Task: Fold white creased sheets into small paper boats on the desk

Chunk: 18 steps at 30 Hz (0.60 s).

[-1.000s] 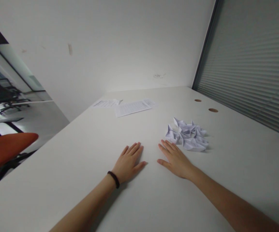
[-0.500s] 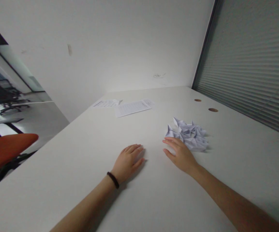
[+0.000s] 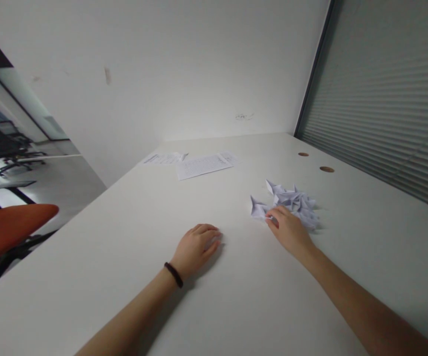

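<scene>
White table (image 3: 106, 257), printed sheets (image 3: 202, 167), paper pile (image 3: 291, 198) beside pinched folded paper (image 3: 258, 209)

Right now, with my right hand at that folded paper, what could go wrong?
The folded paper might crease if the right hand pinches too hard. The paper pile lies close beside that hand, so neighbouring pieces could get knocked or dragged. The hand also hides part of the pile, so a snag might go unseen.

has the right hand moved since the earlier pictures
Yes. The right hand has moved rightward and slightly forward, closer to the nearer round hole in the table, and now pinches a folded paper.
</scene>
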{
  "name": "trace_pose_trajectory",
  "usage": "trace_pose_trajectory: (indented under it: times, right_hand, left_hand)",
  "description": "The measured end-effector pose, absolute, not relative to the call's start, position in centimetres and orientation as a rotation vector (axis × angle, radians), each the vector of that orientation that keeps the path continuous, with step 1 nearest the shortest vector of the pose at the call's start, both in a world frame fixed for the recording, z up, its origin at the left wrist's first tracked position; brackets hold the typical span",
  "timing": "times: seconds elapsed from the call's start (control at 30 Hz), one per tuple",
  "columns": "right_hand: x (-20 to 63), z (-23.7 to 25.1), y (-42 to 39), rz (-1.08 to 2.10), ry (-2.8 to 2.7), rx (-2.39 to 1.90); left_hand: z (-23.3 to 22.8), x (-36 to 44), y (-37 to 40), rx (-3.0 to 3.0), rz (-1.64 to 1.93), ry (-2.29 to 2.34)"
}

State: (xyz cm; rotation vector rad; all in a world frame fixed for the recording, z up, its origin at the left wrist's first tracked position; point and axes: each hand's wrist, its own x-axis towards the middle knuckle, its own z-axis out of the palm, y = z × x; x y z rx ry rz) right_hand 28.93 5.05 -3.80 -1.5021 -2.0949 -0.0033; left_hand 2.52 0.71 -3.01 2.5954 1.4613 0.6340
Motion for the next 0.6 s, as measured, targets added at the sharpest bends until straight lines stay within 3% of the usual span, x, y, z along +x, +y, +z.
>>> trace_pose_trajectory:
  times: [0.27,0.6]
  right_hand:
    - [27.3,-3.0,3.5,0.470,-2.186,-0.991]
    - [26.1,-3.4,2.7,0.840,-2.090,-1.065]
  left_hand:
    - [-3.0,2.5,0.7,2.559,0.613,1.526]
    - [-3.1,2.9,0.4,2.599,0.579,1.326]
